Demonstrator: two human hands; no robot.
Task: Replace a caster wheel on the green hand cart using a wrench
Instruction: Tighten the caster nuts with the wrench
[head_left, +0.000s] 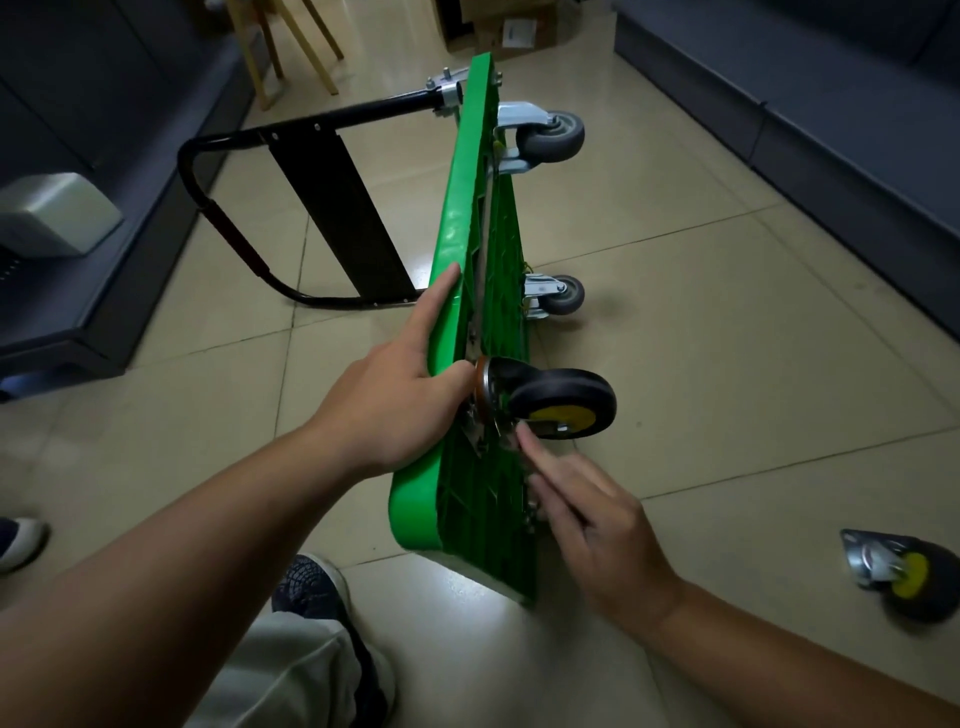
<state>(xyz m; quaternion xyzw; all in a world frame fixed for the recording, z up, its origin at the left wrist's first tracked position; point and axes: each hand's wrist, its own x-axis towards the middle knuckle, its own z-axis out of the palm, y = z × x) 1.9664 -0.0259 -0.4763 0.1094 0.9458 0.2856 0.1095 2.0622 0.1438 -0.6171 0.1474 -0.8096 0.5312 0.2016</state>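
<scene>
On the tiled floor (727, 312) the green hand cart (457, 218) stands tipped on edge, the left hand (395, 405) gripping its rim, the right hand (597, 530) reaching blurred fingertips, pinching or not I cannot tell, beneath the mounted caster wheel (563, 402), a loose caster (898, 577) lying well apart.

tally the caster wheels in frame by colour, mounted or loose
Grey rubber caster wheels, both mounted on the green plastic hand cart: 2
Black caster wheels with yellow hubs, one mounted, one loose on the beige tiled floor: 2
Total: 4
</scene>
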